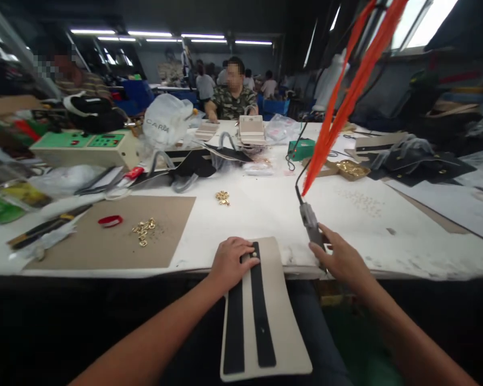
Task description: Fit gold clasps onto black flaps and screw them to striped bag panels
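A beige panel with two black strips [280,321] lies partly on the table and hangs over its front edge toward my lap. My left hand [232,262] holds its upper end, fingers over the strips and thumb beside a small stud [255,254]. To the right, my right hand [342,260] is closed round a grey corded electric screwdriver [310,221], tilted, with its lower end near the table edge and its tip hard to see. Bright orange strands [338,118] hang down to the screwdriver's top.
Small gold metal fittings lie in one pile [222,198] on the white table [257,203] and another [144,230] on a brown board [104,246]. A green-topped control box [84,147], a small green box [301,149] and black pieces stand farther back. A co-worker [233,96] sits opposite.
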`<state>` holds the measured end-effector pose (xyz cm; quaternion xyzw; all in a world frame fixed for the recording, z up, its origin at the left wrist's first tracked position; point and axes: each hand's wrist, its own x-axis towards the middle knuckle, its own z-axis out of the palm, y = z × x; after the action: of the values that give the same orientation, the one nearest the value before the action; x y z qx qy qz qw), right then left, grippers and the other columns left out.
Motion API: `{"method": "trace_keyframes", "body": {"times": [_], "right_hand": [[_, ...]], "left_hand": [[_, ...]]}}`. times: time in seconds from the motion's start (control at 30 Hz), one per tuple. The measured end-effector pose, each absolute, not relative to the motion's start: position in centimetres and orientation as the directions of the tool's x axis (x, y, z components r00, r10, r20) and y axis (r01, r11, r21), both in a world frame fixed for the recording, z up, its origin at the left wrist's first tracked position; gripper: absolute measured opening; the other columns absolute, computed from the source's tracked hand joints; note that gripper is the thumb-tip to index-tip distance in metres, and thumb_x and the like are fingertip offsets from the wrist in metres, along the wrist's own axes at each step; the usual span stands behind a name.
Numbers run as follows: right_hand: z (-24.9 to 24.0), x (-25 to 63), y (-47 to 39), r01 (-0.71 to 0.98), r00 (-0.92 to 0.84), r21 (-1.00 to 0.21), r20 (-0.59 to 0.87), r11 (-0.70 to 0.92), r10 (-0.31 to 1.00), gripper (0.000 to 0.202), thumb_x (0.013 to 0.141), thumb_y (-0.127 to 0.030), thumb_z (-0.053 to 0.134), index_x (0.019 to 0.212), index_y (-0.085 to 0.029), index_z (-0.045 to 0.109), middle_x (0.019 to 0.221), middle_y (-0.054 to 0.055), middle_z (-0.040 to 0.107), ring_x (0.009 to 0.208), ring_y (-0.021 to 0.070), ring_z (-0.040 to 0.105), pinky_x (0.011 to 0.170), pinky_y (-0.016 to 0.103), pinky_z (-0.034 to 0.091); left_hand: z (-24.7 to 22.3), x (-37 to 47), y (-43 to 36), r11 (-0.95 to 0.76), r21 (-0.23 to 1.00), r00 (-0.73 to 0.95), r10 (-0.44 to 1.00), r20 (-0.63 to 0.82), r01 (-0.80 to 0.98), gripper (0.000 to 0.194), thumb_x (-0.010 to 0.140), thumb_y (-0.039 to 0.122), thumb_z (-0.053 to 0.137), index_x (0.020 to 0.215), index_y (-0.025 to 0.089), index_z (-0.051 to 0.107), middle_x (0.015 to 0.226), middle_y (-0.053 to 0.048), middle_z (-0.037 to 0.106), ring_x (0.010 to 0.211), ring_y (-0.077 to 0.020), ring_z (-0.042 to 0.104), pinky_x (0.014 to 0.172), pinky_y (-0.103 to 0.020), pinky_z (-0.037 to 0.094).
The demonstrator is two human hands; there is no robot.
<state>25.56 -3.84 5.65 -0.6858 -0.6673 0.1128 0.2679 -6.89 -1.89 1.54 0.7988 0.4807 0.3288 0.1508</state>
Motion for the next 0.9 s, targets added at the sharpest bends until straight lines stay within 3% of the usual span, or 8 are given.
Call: {"method": "trace_keyframes", "body": {"times": [0.17, 0.37, 0.43, 0.53, 0.63, 0.7, 0.8, 0.9], "right_hand": [[5.0, 25.4, -9.4, 0.902, 0.024, -0.375, 0.536, 0.213, 0.844, 0.044, 0.095, -0.044, 0.065, 0.132, -0.021, 0.069, 0.127, 0.016, 0.07, 0.118, 0.0349, 0.067, 0.102, 0.053, 0.055], [0.6, 19.7, -13.6, 0.691, -0.501, -0.344, 0.406, 0.635, 0.764, 0.048, 0.094, -0.015, 0.058, 0.138, -0.031, 0.069, 0.146, 0.013, 0.063, 0.139, 0.034, 0.057, 0.107, 0.056, 0.055], [0.6, 18.1, -13.3, 0.591, -0.533, -0.369, 0.489, 0.717, 0.69, 0.039, 0.096, -0.018, 0.059, 0.129, -0.032, 0.074, 0.135, 0.011, 0.072, 0.133, 0.0327, 0.064, 0.103, 0.053, 0.058], [3.3, 16.7, -12.7, 0.44, -0.496, -0.449, 0.601, 0.778, 0.627, 0.021, 0.097, -0.03, 0.066, 0.113, -0.032, 0.08, 0.106, 0.007, 0.082, 0.102, 0.0294, 0.079, 0.095, 0.048, 0.063], [7.4, 16.6, -12.7, 0.474, -0.319, -0.64, 0.515, 0.604, 0.796, 0.018, 0.095, -0.042, 0.07, 0.096, -0.03, 0.083, 0.088, 0.004, 0.082, 0.079, 0.0284, 0.08, 0.075, 0.04, 0.067], [9.9, 16.8, -13.0, 0.505, -0.185, -0.783, 0.313, 0.364, 0.931, 0.029, 0.093, -0.051, 0.071, 0.09, -0.026, 0.083, 0.084, 0.004, 0.081, 0.074, 0.0287, 0.078, 0.065, 0.034, 0.066], [12.8, 16.3, -12.5, 0.433, -0.158, -0.9, -0.029, 0.043, 0.987, 0.043, 0.09, -0.061, 0.071, 0.092, -0.019, 0.082, 0.086, 0.007, 0.081, 0.075, 0.0289, 0.077, 0.061, 0.031, 0.063], [14.0, 14.3, -10.8, 0.342, -0.359, -0.925, -0.292, -0.166, 0.886, 0.047, 0.09, -0.063, 0.072, 0.101, -0.018, 0.079, 0.09, 0.007, 0.08, 0.077, 0.0283, 0.076, 0.063, 0.031, 0.062]], "left_hand": [[1.3, -6.6, -2.2, -0.46, 0.574, 0.313, 0.886, 0.342, 0.678, 0.023, 0.081, 0.033, 0.087, 0.102, 0.026, 0.082, 0.116, -0.005, 0.081, 0.116, -0.0276, 0.067, 0.103, -0.05, 0.051], [1.1, -6.5, -2.6, -0.437, 0.63, 0.285, 0.899, 0.333, 0.642, 0.024, 0.079, 0.031, 0.089, 0.101, 0.025, 0.082, 0.116, -0.005, 0.081, 0.116, -0.0274, 0.068, 0.107, -0.05, 0.05], [1.2, -6.6, -2.8, -0.431, 0.648, 0.275, 0.902, 0.334, 0.628, 0.024, 0.077, 0.029, 0.09, 0.099, 0.024, 0.083, 0.114, -0.005, 0.082, 0.114, -0.0267, 0.069, 0.107, -0.048, 0.052], [1.9, -7.3, -3.8, -0.403, 0.68, 0.236, 0.914, 0.33, 0.613, 0.022, 0.079, 0.03, 0.087, 0.1, 0.024, 0.083, 0.112, -0.005, 0.083, 0.112, -0.0258, 0.072, 0.105, -0.044, 0.055], [3.8, -8.4, -6.0, -0.224, 0.892, 0.12, 0.974, 0.191, 0.393, 0.027, 0.088, 0.041, 0.078, 0.107, 0.022, 0.082, 0.111, -0.007, 0.083, 0.107, -0.027, 0.075, 0.099, -0.043, 0.059], [5.5, -9.1, -8.3, -0.03, 0.999, 0.138, 0.99, 0.033, -0.026, 0.04, 0.092, 0.052, 0.072, 0.112, 0.018, 0.081, 0.11, -0.009, 0.083, 0.106, -0.0301, 0.076, 0.098, -0.044, 0.059], [7.9, -10.0, -12.2, 0.141, 0.828, 0.206, 0.978, -0.032, -0.543, 0.069, 0.094, 0.073, 0.057, 0.118, 0.013, 0.079, 0.117, -0.015, 0.08, 0.115, -0.0352, 0.074, 0.103, -0.045, 0.057], [8.9, -10.4, -15.1, 0.193, 0.656, 0.207, 0.977, -0.057, -0.729, 0.072, 0.085, 0.073, 0.07, 0.123, 0.013, 0.077, 0.122, -0.018, 0.078, 0.123, -0.0396, 0.07, 0.11, -0.048, 0.052]]}}
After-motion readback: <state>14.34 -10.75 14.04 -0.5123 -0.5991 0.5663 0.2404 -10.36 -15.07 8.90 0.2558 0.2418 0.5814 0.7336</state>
